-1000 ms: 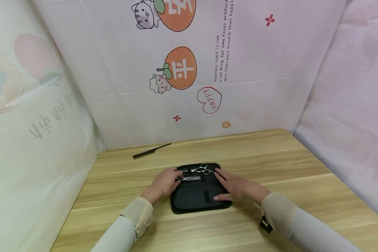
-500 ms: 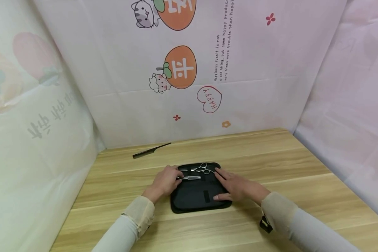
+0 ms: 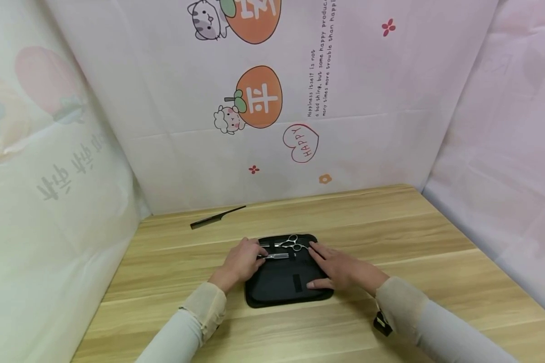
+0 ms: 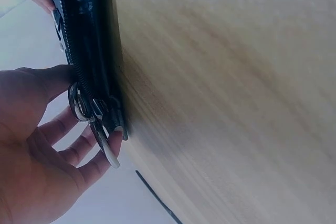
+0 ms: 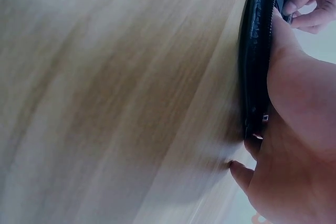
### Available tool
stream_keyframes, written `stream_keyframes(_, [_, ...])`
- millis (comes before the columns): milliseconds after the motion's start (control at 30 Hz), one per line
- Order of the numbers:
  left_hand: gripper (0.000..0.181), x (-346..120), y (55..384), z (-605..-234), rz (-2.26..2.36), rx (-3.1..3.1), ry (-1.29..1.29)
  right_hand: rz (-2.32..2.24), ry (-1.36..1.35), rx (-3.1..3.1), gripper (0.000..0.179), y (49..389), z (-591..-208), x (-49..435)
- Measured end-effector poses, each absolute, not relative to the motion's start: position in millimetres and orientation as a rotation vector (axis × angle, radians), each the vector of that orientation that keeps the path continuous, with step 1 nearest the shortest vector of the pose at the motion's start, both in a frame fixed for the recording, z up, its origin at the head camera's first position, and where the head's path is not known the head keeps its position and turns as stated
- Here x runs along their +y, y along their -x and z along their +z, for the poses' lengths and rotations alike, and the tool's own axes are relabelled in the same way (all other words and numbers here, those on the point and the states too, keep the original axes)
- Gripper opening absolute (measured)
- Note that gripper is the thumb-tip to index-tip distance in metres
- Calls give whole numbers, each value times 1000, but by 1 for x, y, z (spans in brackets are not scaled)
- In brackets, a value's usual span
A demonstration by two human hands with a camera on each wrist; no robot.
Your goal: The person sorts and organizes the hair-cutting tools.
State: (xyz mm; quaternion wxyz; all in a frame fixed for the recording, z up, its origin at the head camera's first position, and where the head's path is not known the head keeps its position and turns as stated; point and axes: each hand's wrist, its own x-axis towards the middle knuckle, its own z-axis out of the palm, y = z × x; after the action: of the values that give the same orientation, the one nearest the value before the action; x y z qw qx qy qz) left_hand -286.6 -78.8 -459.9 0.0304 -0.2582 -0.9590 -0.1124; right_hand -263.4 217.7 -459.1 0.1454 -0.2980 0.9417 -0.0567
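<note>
A black zip case (image 3: 272,287) lies opened flat on the wooden table. My left hand (image 3: 242,259) pinches a pair of silver hairdressing scissors (image 3: 278,256) by the handle end at the case's left side; the finger rings (image 4: 79,103) show between thumb and fingers in the left wrist view. Their blades point right across the case, and a small silver tip shows past a dark strap. A second pair of scissors (image 3: 292,242) lies above, its rings to the right. My right hand (image 3: 340,267) rests on the case's right edge, fingers spread.
A black tail comb (image 3: 215,218) lies at the back left of the wooden table (image 3: 390,232). White printed sheets (image 3: 359,141) stand behind and at both sides. A small black and yellow object (image 3: 382,323) sits under the right wrist.
My left hand has shifted slightly right with the scissors, and a bit of their tip now shows past the dark strap. The right hand stays in place on the case.
</note>
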Motion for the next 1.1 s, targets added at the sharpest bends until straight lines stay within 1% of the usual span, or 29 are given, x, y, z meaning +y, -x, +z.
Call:
stream_keyframes(467, [15,-74,285,-459,-381,-2925,827,-169,862,2722,101,263,-461,217])
stream_keyframes(900, [12,-85,296,-464,-521,-2863,897,-166,862,2731,102,265,-464,216])
stream_keyframes(1100, [20,-93,298,-462,-580,-2901,935,-147,871,2739,101,265,-466,217])
